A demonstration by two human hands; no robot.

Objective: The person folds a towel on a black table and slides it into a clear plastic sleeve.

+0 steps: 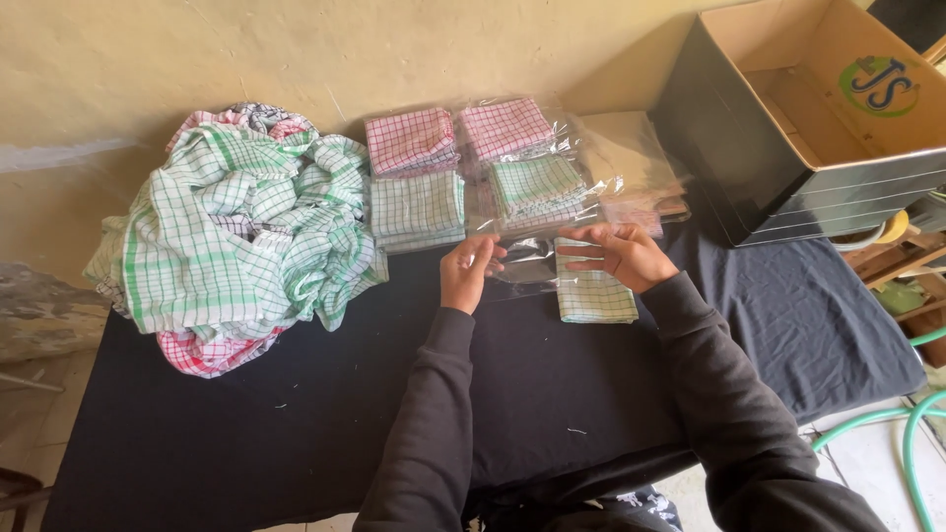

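Dark sleeves, both hands' fingers (473, 258) pinching clear plastic bag (522, 268), its edges barely visible, beside folded checked cloth (594, 294).

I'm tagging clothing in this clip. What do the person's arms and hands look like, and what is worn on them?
Both arms wear long, dark charcoal sleeves of a soft, sweatshirt-like fabric, reaching the wrists. The left hand and right hand are bare: no gloves, and no rings or watch that I can make out.
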